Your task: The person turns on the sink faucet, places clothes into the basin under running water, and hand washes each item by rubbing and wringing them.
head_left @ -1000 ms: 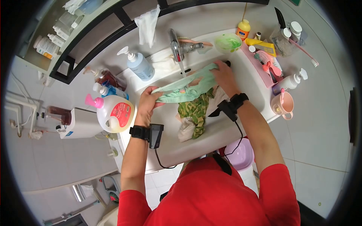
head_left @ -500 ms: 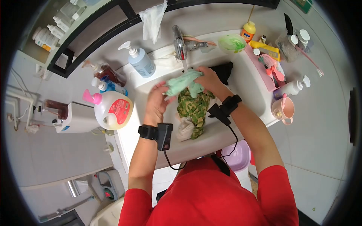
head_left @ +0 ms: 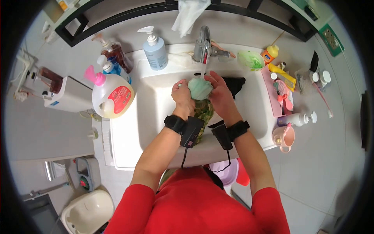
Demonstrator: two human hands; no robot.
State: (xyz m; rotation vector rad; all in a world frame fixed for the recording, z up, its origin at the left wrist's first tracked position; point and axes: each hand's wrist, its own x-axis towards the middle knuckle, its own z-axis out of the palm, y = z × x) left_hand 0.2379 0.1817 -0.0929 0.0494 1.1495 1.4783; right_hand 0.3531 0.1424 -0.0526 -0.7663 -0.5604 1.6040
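A mint-green cloth (head_left: 200, 89) is bunched into a rounded lump beneath the running tap (head_left: 203, 45). My left hand (head_left: 183, 95) grips its left side with curled fingers, and a bit of green shows by the thumb. On the other side my right hand (head_left: 221, 93) is cupped against the cloth, fingers bent along its edge. Below them a green camouflage-patterned cloth (head_left: 203, 111) lies in the white sink (head_left: 152, 113), partly hidden by my hands and wrists. Beside my right hand a black cloth (head_left: 236, 84) rests against the basin's far wall.
A blue pump bottle (head_left: 156, 54) and a large detergent jug (head_left: 113, 95) stand on the left of the sink top. To the right are a green soap dish (head_left: 250, 60), a pink tray (head_left: 270, 91) and a pink cup (head_left: 282, 138). A purple basin (head_left: 226, 171) sits below.
The green cloth has gone from a loose, stretched shape to a compact lump. My hands have come closer together around it, and the camera view has shifted.
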